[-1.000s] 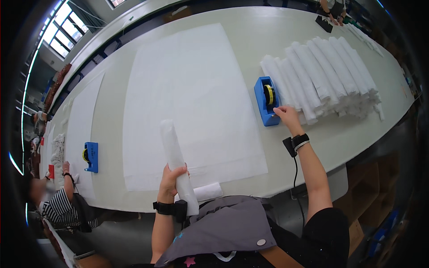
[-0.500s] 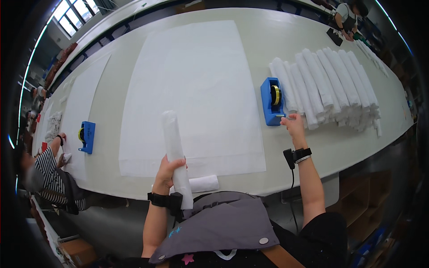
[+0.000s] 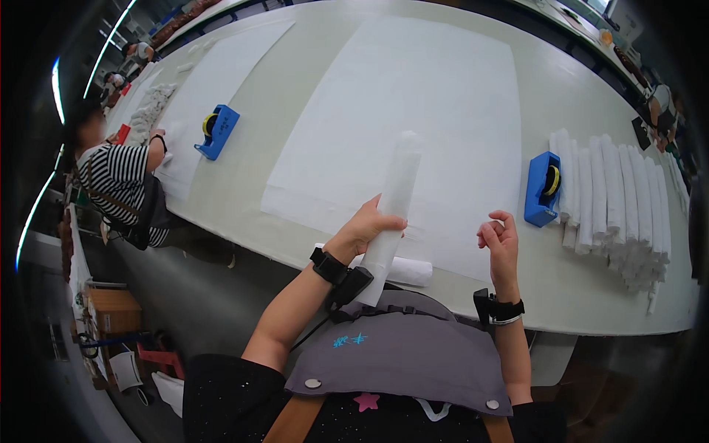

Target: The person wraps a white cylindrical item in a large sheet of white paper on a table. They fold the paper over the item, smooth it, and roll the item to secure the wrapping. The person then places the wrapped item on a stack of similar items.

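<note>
My left hand (image 3: 371,224) is wrapped round a white roll (image 3: 399,181) of thin sheet material, which it holds tilted above the table's near edge. My right hand (image 3: 502,240) is raised to the right of the roll, fingers curled together. Anything pinched in them is too small to make out. Beneath both hands, a large white sheet (image 3: 421,88) lies flat. A second white roll (image 3: 411,271) lies by the table edge, partly hidden behind the held one. To the right of my right hand stands a blue tape dispenser (image 3: 543,193) with a yellowish tape reel.
Many finished-looking white rolls (image 3: 613,192) are piled beyond the dispenser at the right. Another blue tape dispenser (image 3: 216,133) stands at the left, near a co-worker in a striped shirt (image 3: 122,177) and a further white sheet (image 3: 214,70). Another person (image 3: 665,114) is at the far right.
My right hand has left the tape dispenser and moved back toward the roll, fingers curled. My left hand still grips the roll. The view has turned to the right-hand tilt, shifting the whole scene.
</note>
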{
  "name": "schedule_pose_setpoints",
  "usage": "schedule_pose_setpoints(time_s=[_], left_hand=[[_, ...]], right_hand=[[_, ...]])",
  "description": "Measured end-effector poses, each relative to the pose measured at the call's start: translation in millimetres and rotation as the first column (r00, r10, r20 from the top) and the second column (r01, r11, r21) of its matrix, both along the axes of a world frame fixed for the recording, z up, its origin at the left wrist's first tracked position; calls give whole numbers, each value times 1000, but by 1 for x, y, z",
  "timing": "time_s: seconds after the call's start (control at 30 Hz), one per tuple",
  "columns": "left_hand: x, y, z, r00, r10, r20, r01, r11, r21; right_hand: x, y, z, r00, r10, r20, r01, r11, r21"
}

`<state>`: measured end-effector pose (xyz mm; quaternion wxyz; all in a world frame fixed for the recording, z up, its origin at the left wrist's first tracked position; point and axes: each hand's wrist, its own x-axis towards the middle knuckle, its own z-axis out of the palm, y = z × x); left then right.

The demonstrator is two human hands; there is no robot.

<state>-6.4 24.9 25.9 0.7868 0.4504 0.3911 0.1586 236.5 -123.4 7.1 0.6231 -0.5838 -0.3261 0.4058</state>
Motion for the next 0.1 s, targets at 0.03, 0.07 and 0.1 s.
schedule_pose_setpoints(time_s=[0.03, 0.07, 0.1], left_hand=[[-1, 1, 2, 1000, -24, -3, 24, 1000, 17], [-2, 1, 4, 999, -43, -10, 43, 998, 35], [-6, 2, 0, 998, -56, 21, 55, 998, 30]], right_hand=[[-22, 13, 15, 995, 100, -20, -99, 994, 38], [-39, 25, 25, 981, 193, -27, -191, 978, 83], [-53, 37, 30, 961, 273, -48, -266, 957, 116]])
